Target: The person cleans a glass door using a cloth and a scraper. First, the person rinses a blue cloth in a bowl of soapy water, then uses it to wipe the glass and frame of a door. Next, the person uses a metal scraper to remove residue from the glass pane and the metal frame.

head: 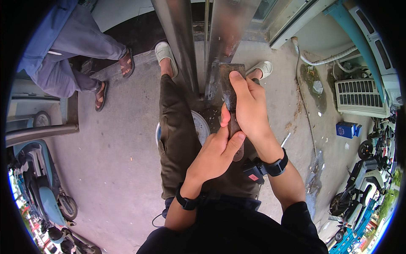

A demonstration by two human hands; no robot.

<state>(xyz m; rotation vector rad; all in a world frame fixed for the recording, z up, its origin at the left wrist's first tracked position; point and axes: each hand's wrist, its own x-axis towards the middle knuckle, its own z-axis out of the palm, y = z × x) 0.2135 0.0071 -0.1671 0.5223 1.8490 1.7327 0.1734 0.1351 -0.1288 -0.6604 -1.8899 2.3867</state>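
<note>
Both of my hands are on a scraper, which looks like a putty knife, with a worn, stained metal blade (229,92) and a brown riveted handle (234,122). My left hand (211,155) wraps the handle from below, its thumb lying along it. Higher up, my right hand (252,106) grips the tool from the right, thumb pressed flat on the blade near its broad end. That end points away from me, towards the metal posts. The butt of the handle (238,155) sticks out below my left hand. Part of the tool is hidden behind my fingers.
Two upright metal posts (180,41) stand between my feet. A round pale container (203,123) sits partly under my leg. Another person in sandals (127,62) stands at the left. Right are an outdoor air-conditioner unit (360,95), a blue box (345,130) and parked scooters (364,181).
</note>
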